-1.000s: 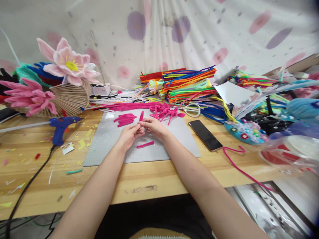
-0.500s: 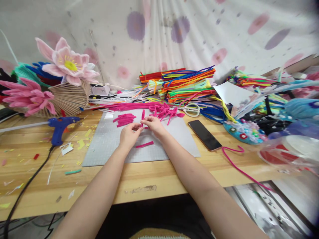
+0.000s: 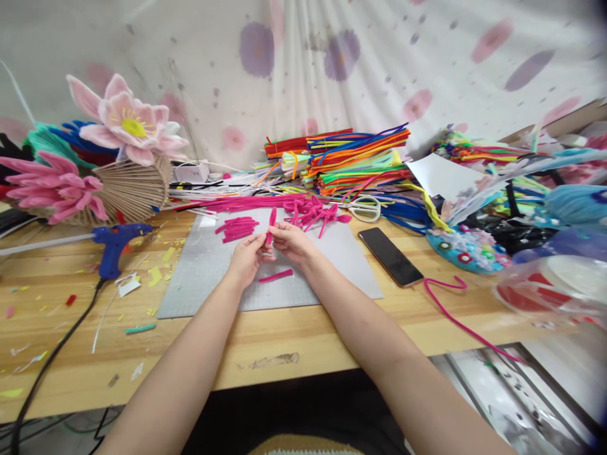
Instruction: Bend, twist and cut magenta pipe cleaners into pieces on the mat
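Note:
Over the grey cutting mat [image 3: 199, 291], my left hand [image 3: 246, 259] and my right hand [image 3: 294, 243] meet, fingertips pinched on a magenta pipe cleaner [image 3: 272, 217] that stands upright between them. Its lower part is mostly hidden by my fingers. One short magenta pipe cleaner piece [image 3: 275, 275] lies on the mat just below my hands. Left of them is a pile of short magenta pieces [image 3: 237, 229]. Behind my right hand sit several bent magenta pipe cleaner shapes [image 3: 317, 212].
A blue glue gun [image 3: 116, 243] lies at left, its cord running toward me, among paper scraps. Right of the mat are a black phone [image 3: 389, 256] and a long magenta pipe cleaner [image 3: 455, 319]. Scissors [image 3: 365, 207], colourful pipe cleaner bundles [image 3: 355, 158] and a pink fuzzy flower [image 3: 128, 120] stand behind.
My hands have shifted slightly, with the fingers regripped around the lower part of the upright magenta pipe cleaner. The other things lie as before.

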Demonstrator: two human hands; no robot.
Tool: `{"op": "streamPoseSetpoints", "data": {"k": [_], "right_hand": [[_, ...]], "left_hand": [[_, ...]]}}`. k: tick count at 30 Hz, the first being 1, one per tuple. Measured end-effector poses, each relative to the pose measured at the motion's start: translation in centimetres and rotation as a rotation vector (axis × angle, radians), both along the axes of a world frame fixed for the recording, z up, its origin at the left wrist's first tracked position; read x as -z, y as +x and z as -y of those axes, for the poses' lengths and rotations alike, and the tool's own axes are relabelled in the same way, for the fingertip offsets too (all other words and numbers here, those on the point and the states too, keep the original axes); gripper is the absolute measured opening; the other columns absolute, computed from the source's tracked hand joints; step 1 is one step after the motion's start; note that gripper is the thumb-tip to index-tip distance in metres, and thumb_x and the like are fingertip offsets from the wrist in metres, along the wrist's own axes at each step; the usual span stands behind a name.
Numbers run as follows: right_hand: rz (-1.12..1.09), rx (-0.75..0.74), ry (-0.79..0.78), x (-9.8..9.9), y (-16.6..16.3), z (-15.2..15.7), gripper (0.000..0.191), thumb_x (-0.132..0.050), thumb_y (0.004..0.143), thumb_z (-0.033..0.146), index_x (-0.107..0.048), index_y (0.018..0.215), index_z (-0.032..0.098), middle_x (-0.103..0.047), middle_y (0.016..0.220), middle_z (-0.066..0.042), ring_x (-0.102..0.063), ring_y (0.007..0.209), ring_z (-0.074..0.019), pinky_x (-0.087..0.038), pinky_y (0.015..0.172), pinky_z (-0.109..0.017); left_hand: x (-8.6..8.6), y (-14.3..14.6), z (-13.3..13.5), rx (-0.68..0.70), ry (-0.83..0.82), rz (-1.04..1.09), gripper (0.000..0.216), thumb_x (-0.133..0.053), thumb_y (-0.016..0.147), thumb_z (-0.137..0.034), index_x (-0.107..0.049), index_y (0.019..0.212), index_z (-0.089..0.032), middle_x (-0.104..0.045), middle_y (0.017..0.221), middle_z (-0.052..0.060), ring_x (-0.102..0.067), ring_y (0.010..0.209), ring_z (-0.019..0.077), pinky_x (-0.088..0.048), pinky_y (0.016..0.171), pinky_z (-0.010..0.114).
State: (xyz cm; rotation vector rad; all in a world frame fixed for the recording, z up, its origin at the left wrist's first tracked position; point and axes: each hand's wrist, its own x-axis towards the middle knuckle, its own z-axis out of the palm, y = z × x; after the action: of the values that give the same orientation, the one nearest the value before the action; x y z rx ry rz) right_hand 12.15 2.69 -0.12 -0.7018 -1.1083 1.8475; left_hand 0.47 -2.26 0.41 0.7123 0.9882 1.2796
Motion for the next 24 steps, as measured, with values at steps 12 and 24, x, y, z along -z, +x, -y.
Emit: {"op": "streamPoseSetpoints", "data": {"k": [12, 24], "right_hand": [[0.061, 0.079, 0.050, 0.31, -0.17, -0.07, 0.040, -0.078, 0.048, 0.037, -0.044, 0.053, 0.016, -0.036, 0.045, 0.009, -0.023, 0.039, -0.0017, -0.013, 0.041, -0.021], [0.172, 0.168, 0.101, 0.60, -0.15, -0.18, 0.031, -0.074, 0.050, 0.035, -0.050, 0.054, 0.016, -0.046, 0.050, 0.006, -0.033, 0.045, -0.0043, -0.022, 0.045, -0.020]], "left_hand": [[-0.13, -0.08, 0.09, -0.163, 0.017, -0.122, 0.027, -0.075, 0.054, -0.027, -0.062, 0.072, -0.012, -0.061, 0.063, 0.000, -0.060, 0.057, 0.0129, -0.050, 0.050, 0.025], [-0.36, 0.22, 0.47, 0.032, 0.014, -0.108, 0.022, -0.073, 0.055, -0.023, -0.065, 0.072, -0.013, -0.055, 0.061, -0.002, -0.051, 0.056, 0.0076, -0.048, 0.054, 0.023]]}}
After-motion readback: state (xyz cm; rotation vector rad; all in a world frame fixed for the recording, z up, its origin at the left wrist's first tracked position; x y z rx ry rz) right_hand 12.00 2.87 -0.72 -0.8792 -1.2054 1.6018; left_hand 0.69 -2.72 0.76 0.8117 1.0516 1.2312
